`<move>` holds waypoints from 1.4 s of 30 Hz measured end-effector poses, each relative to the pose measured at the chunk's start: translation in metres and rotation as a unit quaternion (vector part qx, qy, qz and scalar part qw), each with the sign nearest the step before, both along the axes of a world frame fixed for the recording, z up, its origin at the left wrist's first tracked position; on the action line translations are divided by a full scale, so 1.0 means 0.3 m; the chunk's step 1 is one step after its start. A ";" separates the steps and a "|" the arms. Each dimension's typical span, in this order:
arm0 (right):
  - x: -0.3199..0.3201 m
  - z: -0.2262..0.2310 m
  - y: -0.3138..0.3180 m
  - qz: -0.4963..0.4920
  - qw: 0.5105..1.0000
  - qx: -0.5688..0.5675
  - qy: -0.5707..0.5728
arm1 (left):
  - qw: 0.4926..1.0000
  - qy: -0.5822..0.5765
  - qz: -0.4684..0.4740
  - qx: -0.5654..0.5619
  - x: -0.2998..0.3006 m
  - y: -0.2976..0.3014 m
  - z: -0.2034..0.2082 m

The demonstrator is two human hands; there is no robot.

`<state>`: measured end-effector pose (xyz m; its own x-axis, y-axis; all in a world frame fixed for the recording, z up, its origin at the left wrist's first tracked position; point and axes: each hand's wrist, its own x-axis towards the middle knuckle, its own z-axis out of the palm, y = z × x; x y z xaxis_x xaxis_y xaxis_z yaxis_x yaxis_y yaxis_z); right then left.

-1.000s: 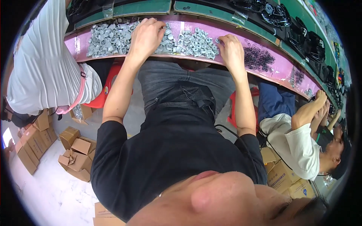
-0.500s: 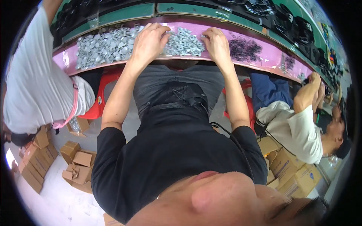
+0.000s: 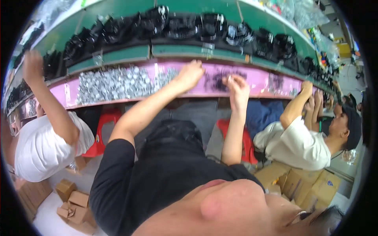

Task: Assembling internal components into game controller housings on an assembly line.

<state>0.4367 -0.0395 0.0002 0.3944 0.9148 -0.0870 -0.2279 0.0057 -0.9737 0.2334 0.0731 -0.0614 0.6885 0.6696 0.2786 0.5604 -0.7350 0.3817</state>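
A pink bench top (image 3: 258, 88) runs in a curved strip across the view, with a green ledge (image 3: 177, 51) behind it and a row of black assemblies (image 3: 177, 30) beyond. Cardboard boxes (image 3: 76, 212) lie on the floor to the left, and more stand at the lower right. Two grey heaps lie on the pink: larger grey parts (image 3: 114, 84) on the left and smaller grey parts (image 3: 162, 80) beside them. Two dark clusters lie farther right: small black parts (image 3: 214, 81) and a sparser patch (image 3: 277, 82). Single pieces are too many to count. Two red stools (image 3: 249, 150) show below. The left hand (image 3: 190, 75), fingers bent, is between the smaller grey and black parts; its grip cannot be told. The right hand (image 3: 238, 91) is at the black parts, fingertips drawn toward the thumb; blur hides whether they pinch anything
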 end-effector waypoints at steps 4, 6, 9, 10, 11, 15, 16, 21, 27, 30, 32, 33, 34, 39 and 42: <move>-0.006 -0.028 -0.009 0.017 0.999 0.024 0.024 | 1.000 0.018 -0.006 -0.008 0.011 0.029 -0.015; -0.051 0.001 0.001 0.015 1.000 0.012 -0.006 | 0.999 0.032 -0.009 -0.035 0.000 0.020 0.001; -0.095 0.001 0.011 0.089 0.987 -0.025 -0.130 | 0.994 -0.003 0.034 -0.106 -0.053 0.036 0.060; -0.140 0.032 0.012 0.091 0.974 -0.046 -0.200 | 0.993 -0.026 0.047 -0.104 -0.083 0.030 0.089; -0.161 0.010 0.021 0.107 0.955 -0.047 -0.273 | 0.988 -0.068 0.052 -0.128 -0.112 0.024 0.114; -0.269 -0.022 0.046 0.147 0.846 0.013 -0.512 | 0.957 -0.184 0.090 -0.205 -0.187 0.004 0.170; -0.282 -0.032 0.052 0.143 0.817 0.034 -0.558 | 0.957 -0.183 0.087 -0.210 -0.195 0.000 0.175; -0.283 -0.090 0.044 0.115 0.771 0.098 -0.618 | 0.928 -0.217 0.090 -0.288 -0.236 -0.034 0.184; -0.297 -0.056 0.083 0.056 0.989 -0.015 -0.133 | 0.928 -0.230 0.074 -0.285 -0.237 -0.073 0.202; -0.278 -0.080 0.117 0.073 0.997 -0.011 -0.035 | 0.947 -0.248 0.034 -0.202 -0.216 -0.085 0.196; -0.280 -0.090 0.121 0.078 0.997 0.008 -0.025 | 0.958 -0.243 0.065 -0.137 -0.214 -0.095 0.201; -0.286 -0.091 0.120 0.063 0.997 0.018 -0.051 | 0.958 -0.242 0.066 -0.138 -0.214 -0.090 0.184; -0.291 -0.091 0.120 0.048 0.996 0.028 -0.077 | 0.967 -0.239 0.047 -0.072 -0.212 -0.081 0.153; -0.279 -0.077 0.117 0.061 0.994 0.078 -0.046 | 0.899 -0.229 0.064 -0.366 -0.193 -0.118 0.158; -0.276 -0.056 0.109 0.075 0.993 0.079 -0.045 | 0.666 -0.364 -0.026 -0.651 -0.201 -0.097 0.108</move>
